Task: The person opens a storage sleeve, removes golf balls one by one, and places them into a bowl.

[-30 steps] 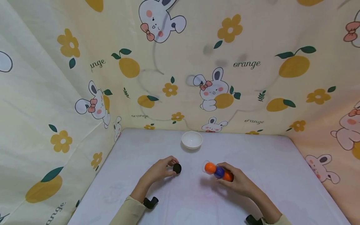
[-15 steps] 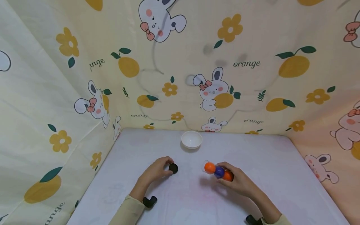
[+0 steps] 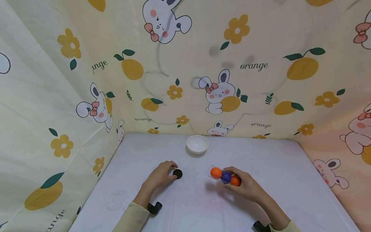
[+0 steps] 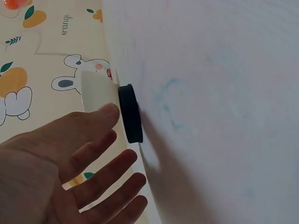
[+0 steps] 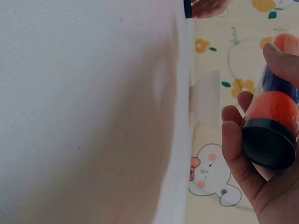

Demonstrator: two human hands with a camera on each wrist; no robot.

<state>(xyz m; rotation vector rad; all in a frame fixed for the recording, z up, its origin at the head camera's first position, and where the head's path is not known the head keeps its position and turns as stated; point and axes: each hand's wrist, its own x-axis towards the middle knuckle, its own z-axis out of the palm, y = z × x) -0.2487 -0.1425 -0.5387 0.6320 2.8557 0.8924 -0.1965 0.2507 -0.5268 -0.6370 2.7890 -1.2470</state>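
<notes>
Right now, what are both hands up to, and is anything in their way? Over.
Right hand gripping clear tube. Left hand at black cap, cap on table. White bowl farther back, not between the hands.

Right: glossy, clear plastic tube (image 3: 225, 177). Left: smooth, matt, plastic-looking cap (image 3: 178, 174). Far: smooth-walled bowl (image 3: 197, 149); behind, creased cloth-like backdrop (image 3: 191, 61). Near left: matt cloth sleeve (image 3: 132, 217).

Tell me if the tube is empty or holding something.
Holding something: inside the tube, two orange balls and a blue one show through its clear wall.
</notes>
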